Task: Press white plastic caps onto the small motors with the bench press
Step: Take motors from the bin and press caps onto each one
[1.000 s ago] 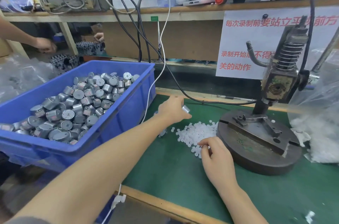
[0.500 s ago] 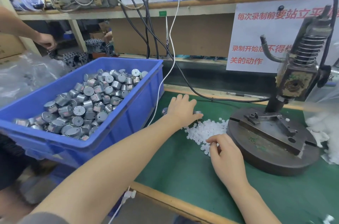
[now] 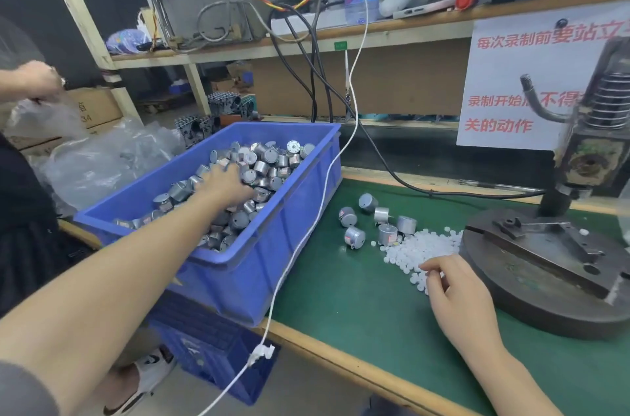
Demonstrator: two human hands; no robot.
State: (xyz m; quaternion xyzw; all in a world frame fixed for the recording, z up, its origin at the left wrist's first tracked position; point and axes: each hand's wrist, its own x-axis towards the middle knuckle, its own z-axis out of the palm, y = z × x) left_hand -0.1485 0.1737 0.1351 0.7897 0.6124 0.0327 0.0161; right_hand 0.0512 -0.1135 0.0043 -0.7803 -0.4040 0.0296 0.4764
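A blue bin [image 3: 289,245] at the left is heaped with small silver motors [image 3: 269,156]. My left hand [image 3: 225,187] reaches into that heap, fingers curled down over motors, fingertips hidden. Several loose motors [image 3: 387,233] lie on the green mat [image 3: 358,306] beside a pile of white plastic caps [image 3: 419,247]. My right hand [image 3: 453,293] rests at the near edge of the cap pile, thumb and forefinger pinching a cap. The bench press stands at the right on a round iron base [image 3: 545,279], its spring-loaded head [image 3: 593,156] raised and the fixture below it bare.
A white cable [image 3: 306,235] hangs over the bin's right wall and off the table edge. A black cable [image 3: 409,185] runs along the back of the mat to the press. Another person's hand [image 3: 37,81] handles a plastic bag at far left. A blue crate [image 3: 211,344] sits under the table.
My left hand has left several motors on the mat by the caps and swung left into the bin. My right hand has stayed at the cap pile.
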